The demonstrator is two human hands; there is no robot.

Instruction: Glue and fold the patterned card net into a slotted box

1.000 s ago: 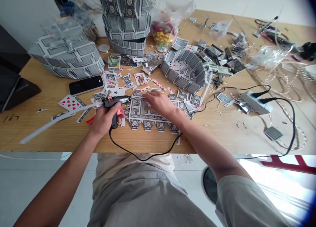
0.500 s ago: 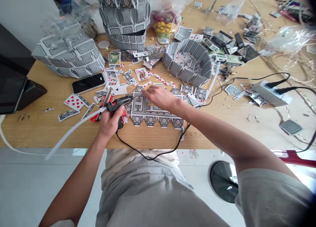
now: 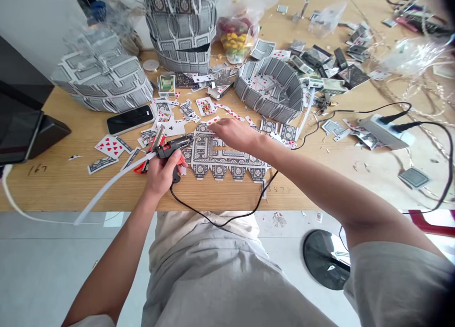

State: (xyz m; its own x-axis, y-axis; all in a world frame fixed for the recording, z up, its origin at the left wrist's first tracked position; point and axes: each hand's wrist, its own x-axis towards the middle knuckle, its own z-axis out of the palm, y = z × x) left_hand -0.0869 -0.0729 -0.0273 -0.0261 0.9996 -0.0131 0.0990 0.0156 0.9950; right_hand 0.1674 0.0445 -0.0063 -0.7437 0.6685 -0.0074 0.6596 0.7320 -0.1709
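And the wooden table (image 3: 305, 180) is stretching wide, a pale wall (image 3: 39, 23) standing left, grey floor (image 3: 46, 260) spreading below!

Tall card tower (image 3: 179, 31): top cut off by picture edge. Dark box (image 3: 48, 135) at left: cut off too. Left hand (image 3: 161, 173) hides part of handle of glue gun (image 3: 175, 147). Right hand (image 3: 236, 135) covers bit of patterned card sheet (image 3: 202, 149) (can't tell if fingertips pinch anything). Tiny scraps (image 3: 355, 166) on table: too small to name.
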